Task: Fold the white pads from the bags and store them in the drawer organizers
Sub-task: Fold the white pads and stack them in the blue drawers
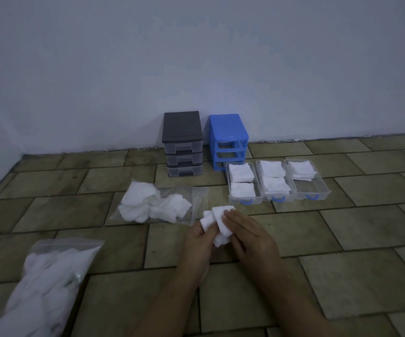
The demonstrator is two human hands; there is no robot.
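Closest to the lens is a full bag of white stuff (38,285) lying at the lower left on the tiled floor (342,276), and just past it both forearms come in from the bottom edge. Both hands meet over the floor around one white pad (217,224): the left hand (196,242) has its fingers curled under and around the pad's left part, and the right hand (250,237) lies over the right side with its fingers together, tips pressing the top. Honestly the risk I see is that the pad is still bunched, not flat, so if a fold gets pressed now it'll probably come out lumpy and sit badly in a tray. Also the open bag (157,206) sits just beyond the hands, easy to nudge. Target looks like the right drawer (318,188), half full, beside the middle drawer (273,181) and left drawer (242,183), all pulled from the blue organizer (228,135) next to the black organizer (182,132).
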